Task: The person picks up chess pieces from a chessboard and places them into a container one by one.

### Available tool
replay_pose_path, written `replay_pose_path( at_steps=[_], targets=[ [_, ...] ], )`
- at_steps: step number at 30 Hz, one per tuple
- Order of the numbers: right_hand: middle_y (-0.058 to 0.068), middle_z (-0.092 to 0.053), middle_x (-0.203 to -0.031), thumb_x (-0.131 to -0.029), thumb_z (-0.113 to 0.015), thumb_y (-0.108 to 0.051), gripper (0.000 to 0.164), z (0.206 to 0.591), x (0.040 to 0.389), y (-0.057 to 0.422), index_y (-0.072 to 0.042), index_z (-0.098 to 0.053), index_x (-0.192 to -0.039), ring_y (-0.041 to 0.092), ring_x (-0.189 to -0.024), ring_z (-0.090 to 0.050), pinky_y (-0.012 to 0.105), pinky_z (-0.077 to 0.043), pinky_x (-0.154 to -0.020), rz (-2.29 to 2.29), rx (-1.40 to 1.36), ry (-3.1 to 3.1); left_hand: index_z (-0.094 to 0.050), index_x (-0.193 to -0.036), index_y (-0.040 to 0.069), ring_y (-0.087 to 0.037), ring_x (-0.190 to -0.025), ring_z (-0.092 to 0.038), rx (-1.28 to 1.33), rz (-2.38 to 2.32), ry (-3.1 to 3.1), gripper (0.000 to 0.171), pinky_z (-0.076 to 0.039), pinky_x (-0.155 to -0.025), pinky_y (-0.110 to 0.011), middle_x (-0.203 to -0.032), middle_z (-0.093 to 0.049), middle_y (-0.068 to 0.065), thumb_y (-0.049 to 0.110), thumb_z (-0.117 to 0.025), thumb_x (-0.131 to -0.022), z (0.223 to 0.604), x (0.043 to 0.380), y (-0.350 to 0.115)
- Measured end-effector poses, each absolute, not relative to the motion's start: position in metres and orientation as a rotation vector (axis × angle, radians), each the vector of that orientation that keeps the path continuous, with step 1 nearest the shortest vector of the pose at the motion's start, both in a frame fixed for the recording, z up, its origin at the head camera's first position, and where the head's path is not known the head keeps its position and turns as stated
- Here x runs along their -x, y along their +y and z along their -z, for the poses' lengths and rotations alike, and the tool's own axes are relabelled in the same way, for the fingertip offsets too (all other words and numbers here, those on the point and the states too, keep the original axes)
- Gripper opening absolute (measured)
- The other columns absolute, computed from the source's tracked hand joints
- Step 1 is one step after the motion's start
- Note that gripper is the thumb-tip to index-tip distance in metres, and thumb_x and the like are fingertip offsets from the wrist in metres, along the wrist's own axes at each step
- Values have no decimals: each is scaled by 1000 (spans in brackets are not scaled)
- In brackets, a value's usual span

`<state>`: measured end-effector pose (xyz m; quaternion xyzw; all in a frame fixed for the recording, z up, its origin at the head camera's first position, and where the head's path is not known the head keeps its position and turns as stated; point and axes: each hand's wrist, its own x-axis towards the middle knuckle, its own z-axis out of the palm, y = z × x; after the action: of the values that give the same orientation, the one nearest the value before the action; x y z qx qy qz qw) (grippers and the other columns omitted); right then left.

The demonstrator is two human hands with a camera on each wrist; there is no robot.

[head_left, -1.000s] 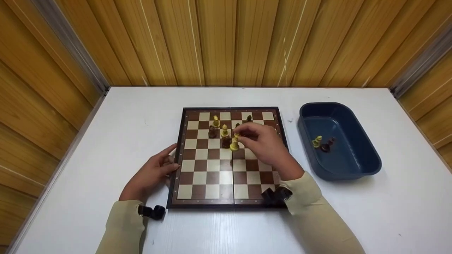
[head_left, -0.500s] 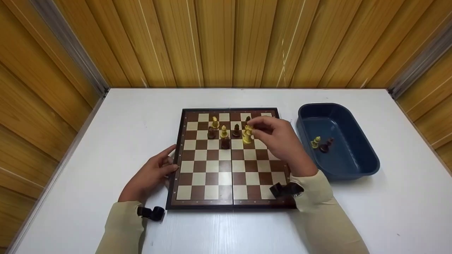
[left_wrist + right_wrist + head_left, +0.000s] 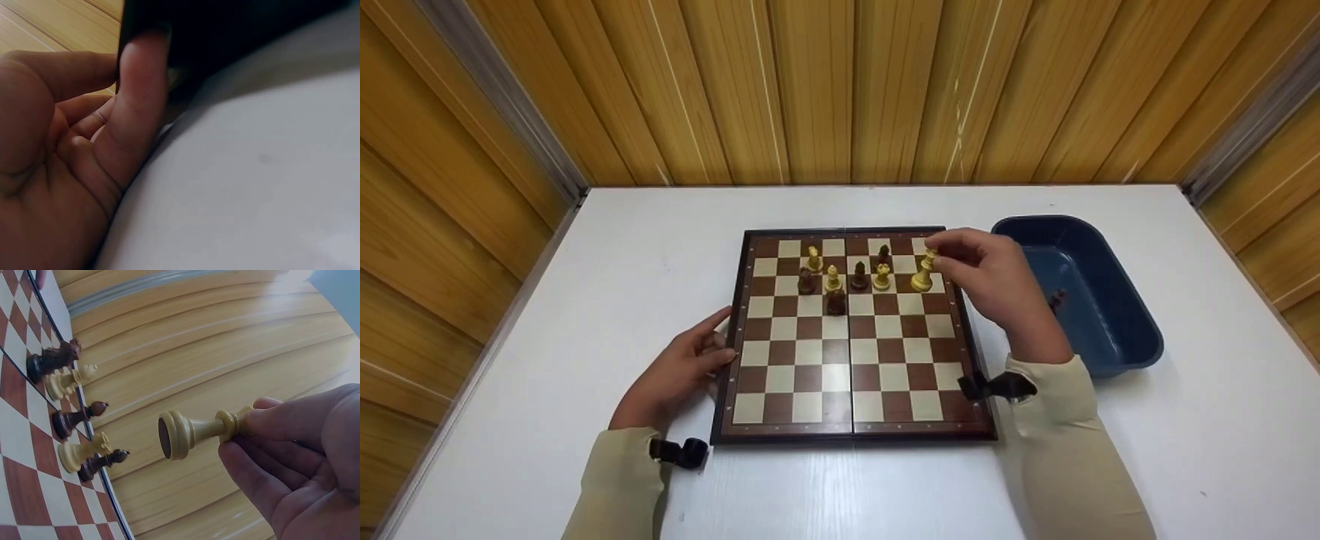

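Wooden panelling (image 3: 427, 195) runs up the far left, next to a white table (image 3: 577, 277) that everything sits on. Then comes a beige left sleeve (image 3: 619, 480) with a black wrist camera (image 3: 682, 452) poking out, and past that the left hand (image 3: 679, 367). Its index finger is stretched out and the thumb lies against the side of the chessboard (image 3: 795, 409); the lower fingers are tucked and partly hidden, so it's touching the edge, nothing clenched.

On the board, standing pieces sit toward the far side. Leftmost is a dark brown piece (image 3: 807, 281), with a yellowish piece (image 3: 814, 259) just behind it. Next there's a round-topped pale piece (image 3: 832, 277) with a chunky dark piece (image 3: 835, 302) right in front. Over the fold there's a slim dark piece (image 3: 860, 277), then a notched pale piece (image 3: 882, 278) with another dark piece (image 3: 883, 254) behind.

Further right, the right hand (image 3: 994, 277) grasps a tall yellow piece (image 3: 922, 282) by its top, thumb and fingertips pinching it. That one's tilted, base clear of the squares, over the far right corner area. Last up, a blue tub (image 3: 1147, 337) holds a reddish-brown piece (image 3: 1057, 300), part hidden by the hand.
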<state>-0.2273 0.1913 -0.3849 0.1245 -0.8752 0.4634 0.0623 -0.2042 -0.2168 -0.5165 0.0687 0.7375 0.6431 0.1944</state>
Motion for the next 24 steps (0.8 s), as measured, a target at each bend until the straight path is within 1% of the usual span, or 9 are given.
replay_pose_path(
  at_steps=[2, 7, 10, 15, 21, 24],
  targets=[
    [11, -70, -108, -92, -64, -8, 23, 383, 228, 196, -7, -70, -114, 4, -87, -62, 14, -51, -74, -1387, -369, -2641, -25, -154, 23, -18, -76, -63, -201, -1804, 2065, 70, -60, -58, -38, -101, -54, -11, 10, -60, -95, 516, 204, -217],
    [10, -70, -109, -93, -65, -11, 22, 379, 227, 208, -8, -70, -114, 5, -89, -61, 12, -49, -76, -1345, -320, -2634, -24, -155, 23, -18, -75, -64, -206, -1803, 2062, 70, -60, -58, -38, -101, -55, -11, 10, -60, -96, 516, 204, -217],
    [11, -70, -108, -92, -66, -12, 22, 378, 227, 214, -8, -71, -114, 4, -89, -61, 12, -49, -76, -1363, -280, -2614, -24, -155, 23, -18, -75, -64, -206, -1797, 2069, 70, -60, -59, -39, -101, -56, -11, 11, -60, -96, 516, 203, -217],
    [11, -68, -114, -93, -65, -13, 25, 377, 226, 225, -8, -69, -116, 4, -94, -61, 12, -50, -77, -1370, -195, -2610, -23, -155, 22, -16, -74, -62, -202, -1807, 2047, 70, -59, -57, -37, -99, -55, -9, 11, -60, -96, 518, 201, -218],
    [5, -67, -117, -93, -65, -17, 26, 371, 226, 237, -14, -69, -118, 7, -101, -60, 13, -50, -81, -1394, 13, -2622, -22, -155, 20, -15, -75, -61, -230, -1838, 2020, 70, -59, -56, -35, -98, -55, -7, 12, -59, -96, 519, 203, -218],
    [5, -66, -118, -93, -66, -19, 27, 370, 226, 244, -14, -69, -119, 9, -102, -59, 14, -50, -82, -1421, 72, -2619, -22, -155, 20, -14, -74, -61, -229, -1831, 2021, 71, -59, -56, -35, -97, -55, -7, 11, -59, -96, 519, 205, -217]
  ],
)
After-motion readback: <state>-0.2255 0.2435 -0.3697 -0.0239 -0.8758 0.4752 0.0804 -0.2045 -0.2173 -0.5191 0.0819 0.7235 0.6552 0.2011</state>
